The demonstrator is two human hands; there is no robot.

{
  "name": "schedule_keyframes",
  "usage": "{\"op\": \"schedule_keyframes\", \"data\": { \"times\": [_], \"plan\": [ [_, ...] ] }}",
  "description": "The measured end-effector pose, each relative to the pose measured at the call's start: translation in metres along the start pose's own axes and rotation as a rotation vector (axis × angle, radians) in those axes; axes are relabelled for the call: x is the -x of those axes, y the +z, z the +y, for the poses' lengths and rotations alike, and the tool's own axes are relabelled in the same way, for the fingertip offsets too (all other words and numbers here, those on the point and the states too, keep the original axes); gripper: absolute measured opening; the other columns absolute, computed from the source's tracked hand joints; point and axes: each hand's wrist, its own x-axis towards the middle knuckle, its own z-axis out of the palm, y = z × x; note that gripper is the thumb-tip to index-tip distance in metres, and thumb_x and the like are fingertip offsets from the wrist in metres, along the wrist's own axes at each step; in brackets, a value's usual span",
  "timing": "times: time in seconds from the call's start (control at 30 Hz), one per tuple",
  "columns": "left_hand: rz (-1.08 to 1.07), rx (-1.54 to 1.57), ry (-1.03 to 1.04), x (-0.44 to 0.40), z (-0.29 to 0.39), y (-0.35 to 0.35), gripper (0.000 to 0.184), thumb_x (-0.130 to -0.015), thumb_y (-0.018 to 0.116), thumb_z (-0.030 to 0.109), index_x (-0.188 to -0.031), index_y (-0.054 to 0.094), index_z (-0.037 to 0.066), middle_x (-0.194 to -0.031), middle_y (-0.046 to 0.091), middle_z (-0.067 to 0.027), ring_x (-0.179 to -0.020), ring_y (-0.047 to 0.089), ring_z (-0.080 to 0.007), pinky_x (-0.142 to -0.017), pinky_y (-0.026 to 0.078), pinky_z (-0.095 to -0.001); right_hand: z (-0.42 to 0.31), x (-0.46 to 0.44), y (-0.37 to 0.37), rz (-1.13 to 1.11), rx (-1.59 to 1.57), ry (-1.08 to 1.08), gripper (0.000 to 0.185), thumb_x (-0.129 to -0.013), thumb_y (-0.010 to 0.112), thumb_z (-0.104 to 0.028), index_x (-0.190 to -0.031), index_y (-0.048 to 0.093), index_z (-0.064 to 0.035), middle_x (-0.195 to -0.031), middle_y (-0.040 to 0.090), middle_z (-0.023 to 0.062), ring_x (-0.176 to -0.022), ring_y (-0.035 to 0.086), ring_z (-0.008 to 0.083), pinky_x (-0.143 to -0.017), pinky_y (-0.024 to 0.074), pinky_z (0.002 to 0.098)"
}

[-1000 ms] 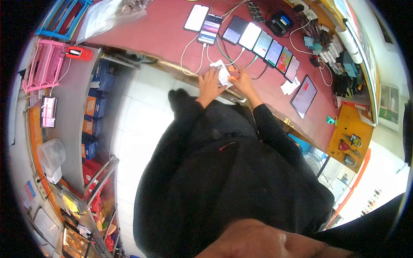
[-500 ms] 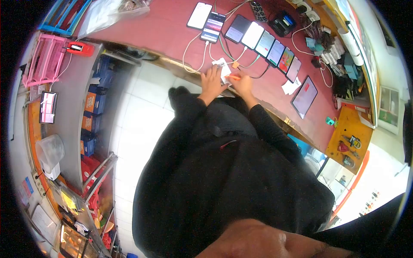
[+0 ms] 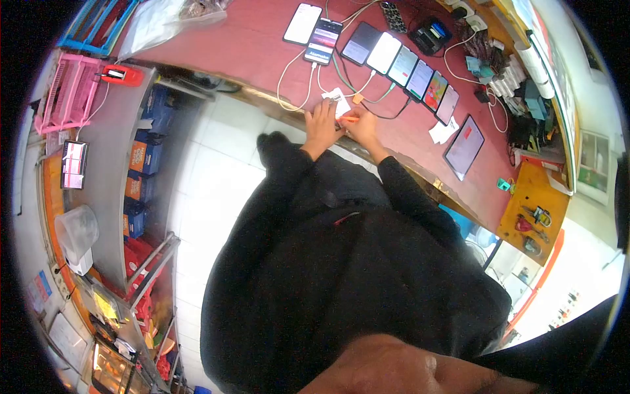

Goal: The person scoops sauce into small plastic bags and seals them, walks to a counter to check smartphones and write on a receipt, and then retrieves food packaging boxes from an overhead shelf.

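Observation:
My left hand [image 3: 321, 129] lies open at the front edge of the red desk, its fingers stretched beside and over a small white paper [image 3: 336, 102] with dark print. Its thumb points toward my right hand [image 3: 363, 129], which is closed around a slim orange pen [image 3: 350, 119]. The pen's tip end is close to the lower part of the paper; whether it touches cannot be seen. Just beyond my hands, a phone [image 3: 323, 41] lies face up with a white cable [image 3: 314, 79] plugged in. A small orange-brown piece [image 3: 357, 98] sits near the paper.
Several lit phones [image 3: 401, 67] lie in a row with cables. A tablet [image 3: 464, 148] rests on the right, a black card terminal [image 3: 430, 35] behind. To the left stand a grey cabinet [image 3: 105, 171] and a pink basket [image 3: 69, 92]. A yellow wooden board [image 3: 533, 210] adjoins the desk.
My right hand has shifted slightly left with the pen, closer to my left hand. The pen now lies nearer the paper's lower edge. My left hand has barely moved.

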Motion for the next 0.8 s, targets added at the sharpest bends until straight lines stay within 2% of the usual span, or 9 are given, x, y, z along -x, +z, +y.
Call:
{"op": "schedule_keyframes", "data": {
  "times": [0.1,0.2,0.3,0.4,0.5,0.57,0.7,0.8],
  "plan": [
    [0.027,-0.002,0.004,0.000,-0.001,0.002,0.085,-0.065,0.076,0.048,-0.134,0.044,0.009,-0.132,0.043,-0.0059,-0.120,0.041,-0.0229,-0.088,0.032,-0.0459,0.014,-0.002,-0.014,0.158,-0.100,0.005,0.023,-0.070,0.079,-0.021,-0.084,0.071,-0.0038,-0.075,0.070,0.0101,-0.067,0.068,0.0176,-0.062,0.0514,0.0300],
    [0.034,-0.027,0.007,0.001,-0.001,0.003,0.085,-0.065,0.076,0.048,-0.134,0.044,0.011,-0.133,0.042,-0.0057,-0.118,0.041,-0.0215,-0.085,0.032,-0.0438,-0.018,0.011,-0.032,0.057,-0.204,0.112,0.024,-0.069,0.079,-0.020,-0.083,0.070,-0.0032,-0.074,0.070,0.0105,-0.065,0.067,0.0170,-0.060,0.0506,0.0306],
    [0.048,-0.031,0.019,0.001,-0.001,0.005,0.086,-0.065,0.076,0.049,-0.135,0.044,0.011,-0.133,0.043,-0.0060,-0.117,0.042,-0.0219,-0.086,0.032,-0.0439,-0.002,0.012,-0.014,0.060,-0.037,-0.094,0.025,-0.069,0.079,-0.018,-0.084,0.069,0.0000,-0.074,0.070,0.0134,-0.061,0.066,0.0173,-0.057,0.0519,0.0311],
    [0.053,0.000,0.028,0.001,-0.001,0.003,0.085,-0.066,0.075,0.048,-0.135,0.043,0.010,-0.133,0.043,-0.0066,-0.117,0.042,-0.0231,-0.087,0.031,-0.0447,-0.011,0.012,-0.021,0.148,-0.074,0.122,0.024,-0.070,0.078,-0.017,-0.083,0.069,0.0001,-0.075,0.070,0.0124,-0.064,0.066,0.0153,-0.057,0.0514,0.0300],
    [0.038,0.046,0.026,0.002,0.000,-0.004,0.082,-0.069,0.075,0.045,-0.135,0.043,0.008,-0.132,0.043,-0.0076,-0.119,0.041,-0.0249,-0.090,0.030,-0.0461,0.032,0.000,-0.021,0.144,-0.326,0.118,0.023,-0.076,0.077,-0.017,-0.089,0.068,-0.0005,-0.077,0.070,0.0064,-0.061,0.062,0.0120,-0.055,0.0473,0.0247],
    [0.028,0.051,0.023,0.002,0.001,-0.006,0.079,-0.070,0.074,0.044,-0.134,0.045,0.008,-0.132,0.043,-0.0076,-0.119,0.042,-0.0246,-0.090,0.030,-0.0460,0.022,0.003,-0.039,0.132,-0.450,0.226,0.022,-0.077,0.076,-0.015,-0.092,0.067,-0.0005,-0.077,0.068,0.0044,-0.058,0.059,0.0095,-0.052,0.0445,0.0221],
    [0.041,0.122,0.080,0.002,-0.006,-0.001,0.059,-0.069,0.075,0.039,-0.117,0.058,0.010,-0.124,0.049,-0.0064,-0.115,0.044,-0.0244,-0.088,0.031,-0.0446,0.026,-0.009,-0.059,0.168,-0.658,0.293,0.021,-0.077,0.075,-0.014,-0.092,0.068,-0.0024,-0.074,0.066,0.0021,-0.054,0.053,0.0054,-0.047,0.0395,0.0203],
    [0.026,0.198,0.179,0.000,-0.014,0.009,0.040,-0.068,0.074,0.034,-0.101,0.066,0.012,-0.119,0.052,-0.0060,-0.112,0.046,-0.0232,-0.086,0.033,-0.0446,0.032,-0.032,-0.065,0.189,-0.588,0.288,0.022,-0.076,0.077,-0.015,-0.092,0.069,-0.0039,-0.073,0.065,0.0014,-0.054,0.053,0.0055,-0.047,0.0393,0.0204]
  ]
}}
